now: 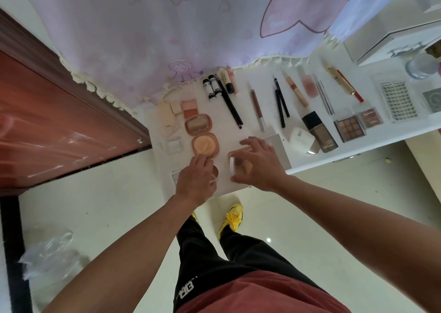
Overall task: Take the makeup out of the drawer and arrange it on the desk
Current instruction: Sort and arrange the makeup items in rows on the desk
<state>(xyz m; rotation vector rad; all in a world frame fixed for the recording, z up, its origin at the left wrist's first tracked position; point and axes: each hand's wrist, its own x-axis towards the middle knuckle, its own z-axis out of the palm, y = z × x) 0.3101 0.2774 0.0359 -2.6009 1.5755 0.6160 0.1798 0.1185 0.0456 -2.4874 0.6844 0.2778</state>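
At the near edge of the white desk (241, 127) the left hand (195, 181) lies over a small brown round compact (215, 173) — whether its fingers grip it I cannot tell. Just beside it the right hand (259, 166) curls spread fingers round a pale square case (238, 163) lying on the desk. Beyond sit a peach round powder compact (204, 145), a long black pencil (230, 104), a square brown foundation bottle (319, 131) and a brown eyeshadow palette (349, 127) — then a lilac printed curtain (143, 38).

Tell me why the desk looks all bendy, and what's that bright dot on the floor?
Head view: the wide-angle lens bends the straight desk; the glare spot is a light mirrored in the glossy floor.
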